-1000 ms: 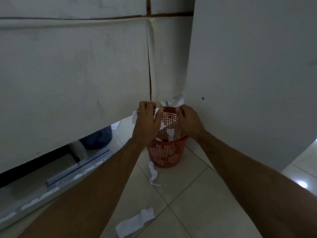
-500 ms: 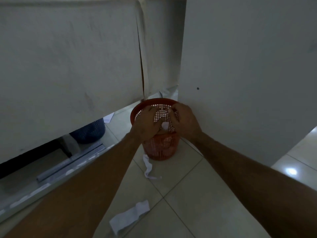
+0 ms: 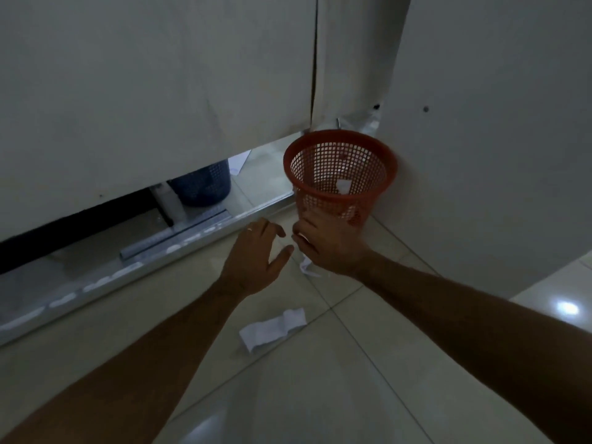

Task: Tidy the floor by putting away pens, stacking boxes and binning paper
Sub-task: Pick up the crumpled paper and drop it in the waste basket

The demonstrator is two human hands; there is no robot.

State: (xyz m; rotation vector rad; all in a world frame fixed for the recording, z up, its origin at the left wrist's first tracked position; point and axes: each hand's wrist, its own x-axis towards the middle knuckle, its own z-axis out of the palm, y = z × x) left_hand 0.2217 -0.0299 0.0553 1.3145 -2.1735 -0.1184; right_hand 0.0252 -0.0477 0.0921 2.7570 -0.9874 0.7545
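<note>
A red mesh bin [image 3: 339, 145] stands on the tiled floor in the corner between two pale panels, with scraps of white paper [image 3: 343, 186] inside it. My right hand [image 3: 326, 248] is low in front of the bin, its fingers curled round a crumpled white paper strip [image 3: 306, 266] whose end trails on the floor beneath the hand. Just to its left, my left hand [image 3: 256, 254] hovers above the floor with fingers spread and nothing in it. A second folded paper strip [image 3: 272, 328] lies on the tiles nearer to me.
A dark blue mesh basket [image 3: 205, 187] sits behind the gap under the left panel. A metal floor rail [image 3: 179, 233] runs along the panel's foot. The white panel on the right [image 3: 496, 155] stands against the bin. Glossy tiles [image 3: 352, 379] stretch toward me.
Both hands have dropped from the bin's rim to the floor in front of it. The paper they held is gone from them, and the right hand now grips the strip by the bin.
</note>
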